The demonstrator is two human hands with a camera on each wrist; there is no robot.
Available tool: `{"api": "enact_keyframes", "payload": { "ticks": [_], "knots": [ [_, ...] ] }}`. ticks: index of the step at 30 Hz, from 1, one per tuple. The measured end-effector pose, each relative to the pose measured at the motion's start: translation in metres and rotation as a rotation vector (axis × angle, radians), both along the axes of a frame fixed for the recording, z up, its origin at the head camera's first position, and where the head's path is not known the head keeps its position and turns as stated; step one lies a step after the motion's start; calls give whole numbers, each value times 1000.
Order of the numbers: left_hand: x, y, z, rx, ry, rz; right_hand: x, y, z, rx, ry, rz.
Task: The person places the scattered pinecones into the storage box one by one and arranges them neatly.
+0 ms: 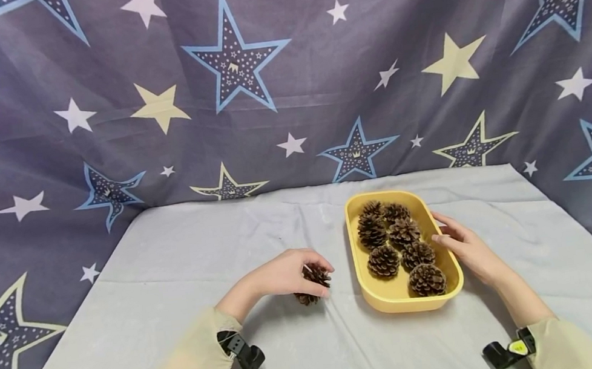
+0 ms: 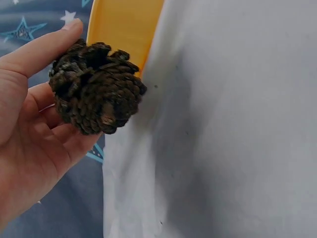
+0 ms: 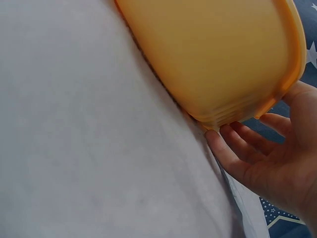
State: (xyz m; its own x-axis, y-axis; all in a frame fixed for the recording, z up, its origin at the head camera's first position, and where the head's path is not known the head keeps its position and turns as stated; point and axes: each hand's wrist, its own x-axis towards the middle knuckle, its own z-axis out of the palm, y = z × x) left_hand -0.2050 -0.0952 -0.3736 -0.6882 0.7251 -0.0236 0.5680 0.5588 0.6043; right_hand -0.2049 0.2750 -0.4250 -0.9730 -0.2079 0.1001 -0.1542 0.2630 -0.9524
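My left hand (image 1: pixel 287 274) grips a brown pine cone (image 1: pixel 315 280) between thumb and fingers, left of the yellow plastic basin (image 1: pixel 384 307). In the left wrist view the cone (image 2: pixel 96 89) shows its scaly base, and the fingers curl along its far side. At the basin's right side, my right hand (image 1: pixel 467 247) holds the rim, thumb on the edge and fingers against the outer wall. The right wrist view shows those fingers touching the wall of the basin (image 3: pixel 213 59). Several pine cones (image 1: pixel 384 261) lie inside the basin.
A pale grey cloth (image 1: pixel 182 246) covers the table, slightly wrinkled. Behind it hangs a dark curtain (image 1: pixel 318 90) printed with stars. Each wrist carries a strapped black camera (image 1: pixel 250 357).
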Motion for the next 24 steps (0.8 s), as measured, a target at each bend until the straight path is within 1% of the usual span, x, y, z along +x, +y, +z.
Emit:
{"api": "enact_keyframes", "payload": {
  "ticks": [4,6,9,13,16,20,24],
  "knots": [
    [1,7,3,-12,22,-35,0,0,0,3,-2,-1],
    [1,10,4,-12,28,-38,0,0,0,0,-5,2],
    [1,15,6,9,32,-32,-1,1,-1,-4,-4,7],
    [1,21,10,73,45,-15,-1,1,-2,-6,-1,8],
    [1,26,12,115,81,3,-1,1,-2,-9,1,9],
    [1,32,13,150,115,37,-1,1,-2,-10,4,14],
    [1,38,15,176,120,63,-1,1,-2,-2,3,7]
  ]
}}
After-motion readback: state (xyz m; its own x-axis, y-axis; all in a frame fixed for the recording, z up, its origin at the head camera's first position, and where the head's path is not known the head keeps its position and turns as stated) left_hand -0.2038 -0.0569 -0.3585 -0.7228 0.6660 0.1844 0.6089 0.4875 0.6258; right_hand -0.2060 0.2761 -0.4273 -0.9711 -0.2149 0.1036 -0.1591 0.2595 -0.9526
